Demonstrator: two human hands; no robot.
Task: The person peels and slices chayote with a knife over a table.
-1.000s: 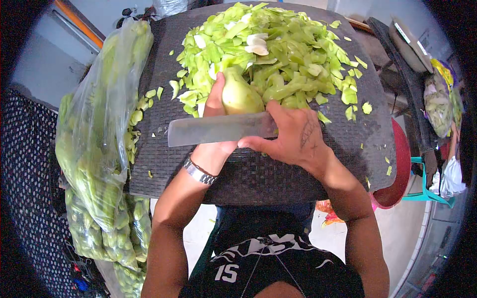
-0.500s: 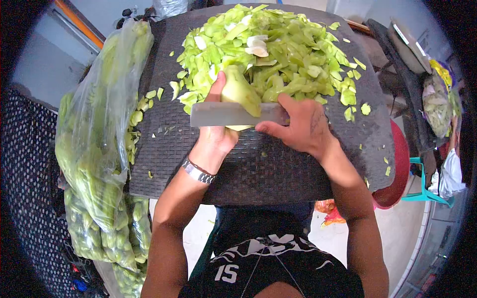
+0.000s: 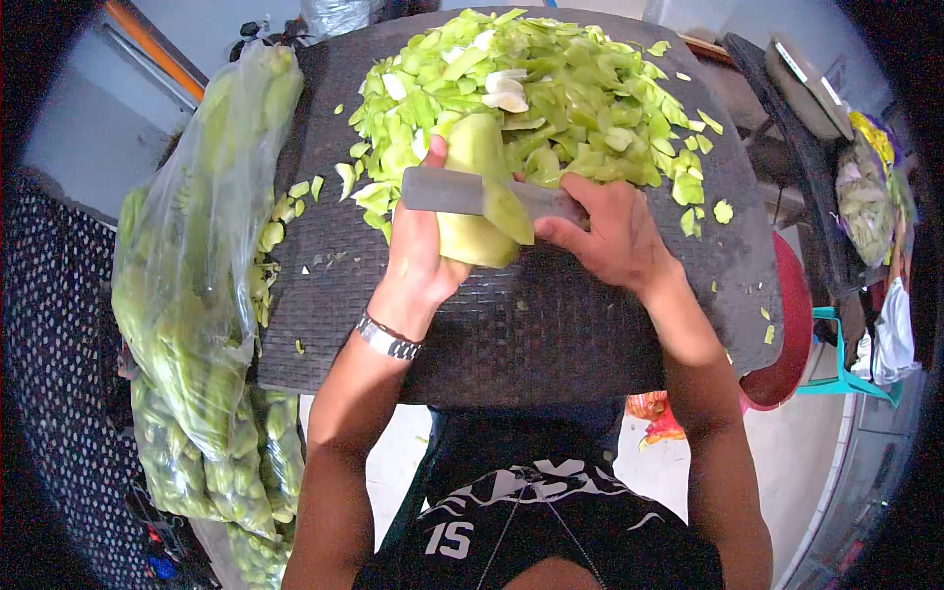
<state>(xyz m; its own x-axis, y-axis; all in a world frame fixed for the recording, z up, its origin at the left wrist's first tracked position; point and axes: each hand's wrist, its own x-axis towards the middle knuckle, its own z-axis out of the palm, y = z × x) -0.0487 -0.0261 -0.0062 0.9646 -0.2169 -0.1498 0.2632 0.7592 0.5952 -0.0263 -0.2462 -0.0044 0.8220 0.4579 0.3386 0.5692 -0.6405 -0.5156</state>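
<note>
My left hand (image 3: 423, 246) is wrapped round a thick, pale green vegetable (image 3: 475, 239) from its left side, thumb pointing up; I cannot tell its kind. My right hand (image 3: 615, 234) grips a broad-bladed kitchen knife (image 3: 442, 190), its handle mostly hidden in the fingers. The flat grey blade lies across the vegetable, its square end near my left thumb. A thin green slice (image 3: 506, 210) lies over the blade. Just beyond both hands rises a big heap of pale green slices (image 3: 590, 123), with a few whitish pieces on it.
A dark woven-textured table (image 3: 551, 344) bears the heap and scattered slices. Along its left edge stands a tall clear plastic bag (image 3: 187, 275) of green vegetables, with more filled bags below. A red tub (image 3: 787, 334) and a turquoise stool (image 3: 836, 369) are at the right.
The knife has moved up and slightly right along the vegetable, with a slice now lying over the blade. More of the vegetable's near end shows below the blade.
</note>
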